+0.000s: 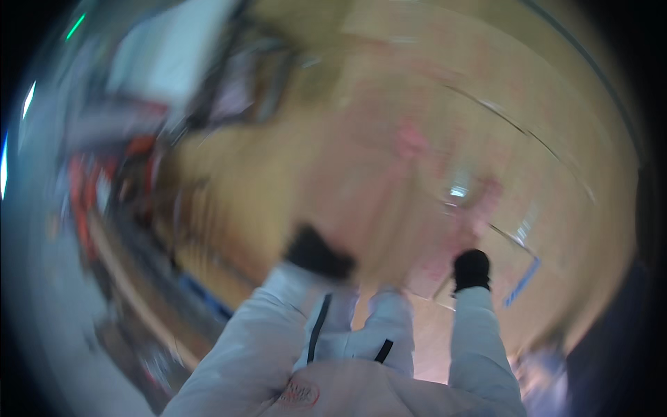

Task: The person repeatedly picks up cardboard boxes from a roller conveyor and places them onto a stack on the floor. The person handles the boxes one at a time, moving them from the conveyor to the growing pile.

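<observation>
Strong blur covers the picture. Black cuffs end both pale sleeves. Beyond its cuff, my left hand (359, 221) is a faint pinkish smear over a tan, cardboard-like surface (552, 125); its fingers and anything in them cannot be made out. My right hand (471, 224) reaches up from its cuff, pinkish and blurred, over the same surface. A bright, shiny spot (458, 191) lies close to its fingers; whether the hand touches anything there cannot be told. Another pink patch (411, 138) shows above, between the hands.
A blue strip (522, 281) lies at the right, by a dark seam. Orange-red objects (86, 203) and a long brown beam or edge (135, 292) stand at the left. A dark-framed item (234, 88) is at upper left.
</observation>
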The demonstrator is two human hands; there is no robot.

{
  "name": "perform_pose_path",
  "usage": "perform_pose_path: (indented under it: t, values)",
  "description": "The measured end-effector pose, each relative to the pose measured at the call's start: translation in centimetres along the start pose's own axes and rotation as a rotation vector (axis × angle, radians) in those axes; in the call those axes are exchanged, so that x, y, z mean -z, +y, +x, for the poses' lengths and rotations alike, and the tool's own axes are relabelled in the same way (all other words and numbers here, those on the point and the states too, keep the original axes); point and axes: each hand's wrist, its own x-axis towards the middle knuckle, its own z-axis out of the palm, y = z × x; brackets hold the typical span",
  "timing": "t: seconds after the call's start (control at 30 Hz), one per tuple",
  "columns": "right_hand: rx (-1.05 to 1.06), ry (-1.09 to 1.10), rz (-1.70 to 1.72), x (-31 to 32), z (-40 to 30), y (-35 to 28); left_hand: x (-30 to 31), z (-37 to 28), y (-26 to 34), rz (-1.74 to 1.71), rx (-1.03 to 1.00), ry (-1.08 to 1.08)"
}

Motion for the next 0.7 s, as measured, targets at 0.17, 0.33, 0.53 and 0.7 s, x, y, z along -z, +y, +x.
perform_pose_path:
  t: [0.17,0.33,0.53,0.7]
  values:
    - [-0.06,-0.164,0.032,3.6,-2.1,-1.3,6.8,-36.3,8.6,0.27,0.0,0.305]
    - [0.362,-0.656,0.492,1.3,-14.0,-8.6,21.5,-81.5,4.2,1.067,0.549,1.603]
    - [0.882,-1.576,0.844,18.6,-48.2,-42.2,19.3,-110.0,-14.3,-0.404,1.002,1.536]
    - [0.916,-1.693,0.816,26.7,-62.5,-57.1,20.6,-111.1,-19.3,-1.033,0.434,1.42]
